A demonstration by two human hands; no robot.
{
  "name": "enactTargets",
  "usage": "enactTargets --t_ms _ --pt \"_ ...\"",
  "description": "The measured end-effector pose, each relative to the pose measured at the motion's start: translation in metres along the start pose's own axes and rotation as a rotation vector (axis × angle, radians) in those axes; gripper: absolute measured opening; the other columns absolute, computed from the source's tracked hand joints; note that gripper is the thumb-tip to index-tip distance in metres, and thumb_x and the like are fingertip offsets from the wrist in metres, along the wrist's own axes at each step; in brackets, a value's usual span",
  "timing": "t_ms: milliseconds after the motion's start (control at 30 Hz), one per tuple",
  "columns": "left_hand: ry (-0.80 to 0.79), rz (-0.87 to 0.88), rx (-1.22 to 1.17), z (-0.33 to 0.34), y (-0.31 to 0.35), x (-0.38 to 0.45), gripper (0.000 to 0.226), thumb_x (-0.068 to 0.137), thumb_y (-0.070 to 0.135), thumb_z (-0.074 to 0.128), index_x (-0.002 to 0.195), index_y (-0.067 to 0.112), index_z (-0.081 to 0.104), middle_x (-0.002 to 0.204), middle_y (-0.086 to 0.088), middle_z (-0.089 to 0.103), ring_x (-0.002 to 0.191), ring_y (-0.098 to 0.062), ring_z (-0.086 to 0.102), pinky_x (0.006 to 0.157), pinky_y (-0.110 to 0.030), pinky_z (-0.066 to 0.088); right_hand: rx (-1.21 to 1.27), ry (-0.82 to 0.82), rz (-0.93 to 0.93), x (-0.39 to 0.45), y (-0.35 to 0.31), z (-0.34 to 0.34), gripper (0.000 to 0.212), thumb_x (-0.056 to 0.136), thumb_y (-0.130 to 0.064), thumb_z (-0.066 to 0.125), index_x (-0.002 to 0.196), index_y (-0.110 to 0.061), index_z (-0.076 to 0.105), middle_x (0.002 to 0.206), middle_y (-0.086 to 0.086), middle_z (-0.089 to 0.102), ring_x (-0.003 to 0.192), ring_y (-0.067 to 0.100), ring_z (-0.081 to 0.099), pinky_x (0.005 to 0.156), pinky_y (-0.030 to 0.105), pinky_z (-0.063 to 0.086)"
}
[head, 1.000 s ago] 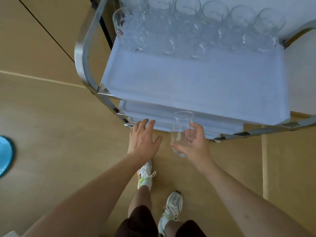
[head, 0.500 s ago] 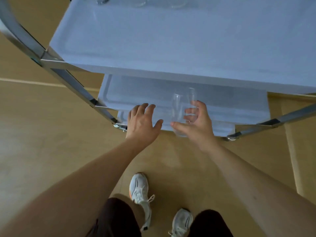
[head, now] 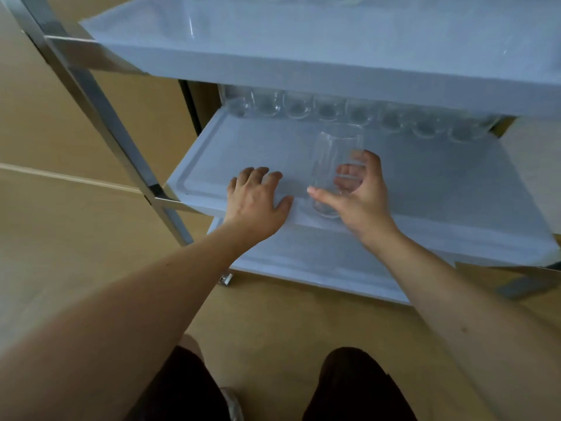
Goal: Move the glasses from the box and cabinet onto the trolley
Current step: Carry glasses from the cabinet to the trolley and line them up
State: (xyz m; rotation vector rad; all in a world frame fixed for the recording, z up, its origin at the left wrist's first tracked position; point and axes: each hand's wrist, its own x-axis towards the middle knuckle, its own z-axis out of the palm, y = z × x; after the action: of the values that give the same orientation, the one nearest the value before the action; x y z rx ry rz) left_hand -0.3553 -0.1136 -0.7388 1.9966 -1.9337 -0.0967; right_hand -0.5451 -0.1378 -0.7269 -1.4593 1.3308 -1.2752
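Dark shorts (head: pixel 349 387) and bare forearms fill the near edge above a smooth tan floor (head: pixel 60 238). The left hand (head: pixel 256 200) lies flat, fingers spread, on the front lip of the trolley's middle shelf (head: pixel 230 147), a matte white tray with a moulded rim. The right hand (head: pixel 361 194) curls around a clear, smooth tumbler (head: pixel 335 165), upright at that shelf's front. Behind, a row of glasses (head: pixel 349 112) lines the back edge, their tops hidden by the top shelf (head: pixel 303 53). The brushed-metal frame (head: pixel 100 95) is cut off above.
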Motion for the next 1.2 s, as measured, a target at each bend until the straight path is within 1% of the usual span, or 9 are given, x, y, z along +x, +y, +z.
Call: enactTargets --t_ms 200,367,567,667,800,900,967,1100,1200 --pt "0.022 -0.002 -0.003 0.009 -0.010 -0.001 0.052 0.097 0.048 0.054 0.142 0.022 0.054 0.150 -0.005 0.050 0.143 -0.033 0.033 0.116 -0.046 0.025 -0.030 0.037 -0.088 0.008 0.011 0.011 0.095 0.056 -0.031 0.100 0.132 -0.022 0.043 0.116 -0.002 0.063 0.104 0.010 0.061 0.086 0.023 0.048" --pt "0.029 0.000 -0.003 0.010 -0.024 -0.001 0.047 0.099 0.045 0.052 0.138 0.019 0.058 0.145 -0.007 0.054 0.139 -0.034 0.038 0.116 -0.046 0.028 -0.023 0.006 -0.118 0.013 0.016 0.020 0.099 0.055 -0.027 0.100 0.134 -0.021 0.040 0.120 -0.002 0.059 0.102 0.014 0.061 0.089 0.025 0.051" --pt "0.065 -0.069 -0.020 0.005 -0.052 0.012 0.042 0.099 0.042 0.051 0.131 0.017 0.062 0.135 -0.007 0.060 0.132 -0.034 0.044 0.111 -0.045 0.033 -0.036 -0.055 -0.148 0.028 0.013 0.048 0.098 0.057 -0.025 0.100 0.136 -0.023 0.042 0.129 0.002 0.052 0.108 0.017 0.061 0.088 0.015 0.049" --pt "0.055 -0.120 0.024 -0.002 -0.070 0.017 0.045 0.099 0.046 0.048 0.135 0.022 0.059 0.140 -0.004 0.057 0.136 -0.033 0.041 0.113 -0.048 0.031 -0.021 -0.087 -0.142 0.034 0.011 0.067 0.098 0.057 -0.025 0.099 0.137 -0.023 0.042 0.124 0.004 0.055 0.111 0.015 0.060 0.091 0.013 0.047" --pt "-0.002 -0.174 0.078 -0.011 -0.093 0.029 0.053 0.095 0.061 0.047 0.136 0.030 0.057 0.147 -0.001 0.052 0.140 -0.029 0.038 0.115 -0.048 0.029 0.005 -0.137 -0.112 0.045 0.008 0.093 0.096 0.055 -0.025 0.100 0.132 -0.033 0.043 0.122 0.002 0.058 0.113 0.010 0.061 0.087 0.002 0.045" --pt "-0.015 -0.159 0.092 -0.013 -0.100 0.038 0.054 0.091 0.068 0.046 0.131 0.034 0.059 0.141 0.003 0.057 0.133 -0.024 0.046 0.110 -0.045 0.031 -0.002 -0.151 -0.117 0.054 0.007 0.110 0.094 0.055 -0.029 0.100 0.128 -0.041 0.043 0.122 0.000 0.060 0.110 0.008 0.061 0.083 0.000 0.042" --pt "-0.004 -0.143 0.099 -0.012 -0.102 0.041 0.053 0.091 0.070 0.047 0.128 0.034 0.060 0.135 0.003 0.059 0.128 -0.024 0.049 0.106 -0.043 0.033 -0.020 -0.151 -0.122 0.060 0.006 0.121 0.093 0.054 -0.034 0.100 0.129 -0.041 0.045 0.120 -0.004 0.062 0.105 0.008 0.060 0.081 0.003 0.043" --pt "0.026 -0.121 0.092 -0.004 -0.106 0.038 0.057 0.090 0.073 0.039 0.130 0.036 0.055 0.135 0.004 0.054 0.130 -0.024 0.044 0.113 -0.042 0.027 -0.041 -0.156 -0.142 0.076 0.003 0.141 0.098 0.056 -0.035 0.099 0.137 -0.036 0.045 0.121 -0.005 0.061 0.101 0.015 0.063 0.090 0.026 0.052" --pt "0.054 -0.113 0.097 -0.002 -0.110 0.037 0.062 0.086 0.077 0.030 0.128 0.038 0.054 0.134 0.006 0.053 0.129 -0.023 0.043 0.113 -0.043 0.027 -0.067 -0.184 -0.164 0.091 0.001 0.158 0.099 0.060 -0.033 0.098 0.143 -0.031 0.043 0.127 -0.003 0.060 0.104 0.015 0.063 0.092 0.026 0.051"
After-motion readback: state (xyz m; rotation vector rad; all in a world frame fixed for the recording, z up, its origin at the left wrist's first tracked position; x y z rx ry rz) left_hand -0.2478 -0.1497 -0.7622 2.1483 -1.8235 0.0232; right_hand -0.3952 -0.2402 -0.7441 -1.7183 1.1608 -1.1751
